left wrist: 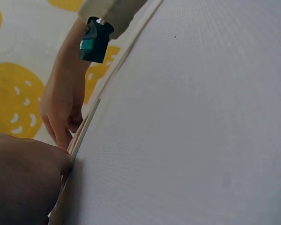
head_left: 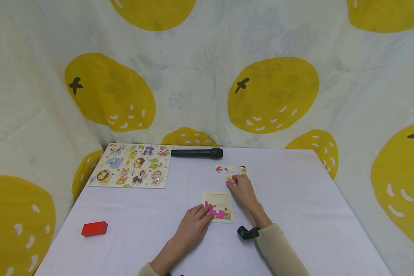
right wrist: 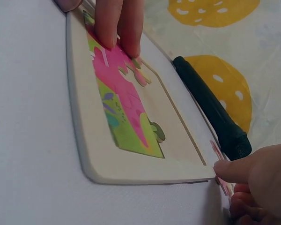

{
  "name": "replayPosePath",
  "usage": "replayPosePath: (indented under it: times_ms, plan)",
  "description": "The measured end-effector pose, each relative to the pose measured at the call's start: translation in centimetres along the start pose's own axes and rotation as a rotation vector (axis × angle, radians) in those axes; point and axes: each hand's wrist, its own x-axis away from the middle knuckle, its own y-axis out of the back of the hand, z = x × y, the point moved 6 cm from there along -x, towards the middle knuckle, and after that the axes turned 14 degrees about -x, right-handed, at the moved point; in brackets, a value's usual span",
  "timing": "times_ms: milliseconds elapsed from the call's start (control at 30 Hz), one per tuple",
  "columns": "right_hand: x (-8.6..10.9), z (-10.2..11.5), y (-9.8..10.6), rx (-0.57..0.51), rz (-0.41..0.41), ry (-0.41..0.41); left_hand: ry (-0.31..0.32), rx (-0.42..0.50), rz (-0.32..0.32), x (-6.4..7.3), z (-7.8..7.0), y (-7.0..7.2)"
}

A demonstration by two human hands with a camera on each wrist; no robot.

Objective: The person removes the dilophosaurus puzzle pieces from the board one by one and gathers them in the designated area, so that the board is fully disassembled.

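In the head view my left hand [head_left: 194,224] rests on a small wooden jigsaw board [head_left: 222,198]; its straight fingers press on the fitted pink and green pieces [head_left: 223,214]. The right wrist view shows those fingers [right wrist: 107,21] on the pink part, with the thumb at the board's edge. The board's far part is bare wood. Beyond the board, my right hand [head_left: 244,191] pinches a pink and yellow puzzle piece [head_left: 229,181] between thumb and fingers, low over the table. Several loose puzzle pieces [head_left: 230,169] lie in a row just past that hand.
A black microphone [head_left: 196,153] lies along the table's back edge. Left of it is a larger animal puzzle board [head_left: 127,166]. A red block [head_left: 94,229] sits at the front left. Behind the table hangs a fruit-patterned curtain [head_left: 193,76].
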Motion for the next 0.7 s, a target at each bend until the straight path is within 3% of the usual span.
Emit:
replayPosePath:
  times_ms: [300, 700]
  plan:
    - [-0.4, 0.0, -0.3, 0.029, -0.013, -0.010, 0.004, -0.001, 0.041, -0.1, 0.0, -0.1]
    - [-1.1, -0.1, -0.2, 0.014, -0.021, -0.018, -0.005, 0.013, -0.009, 0.0, 0.1, 0.1]
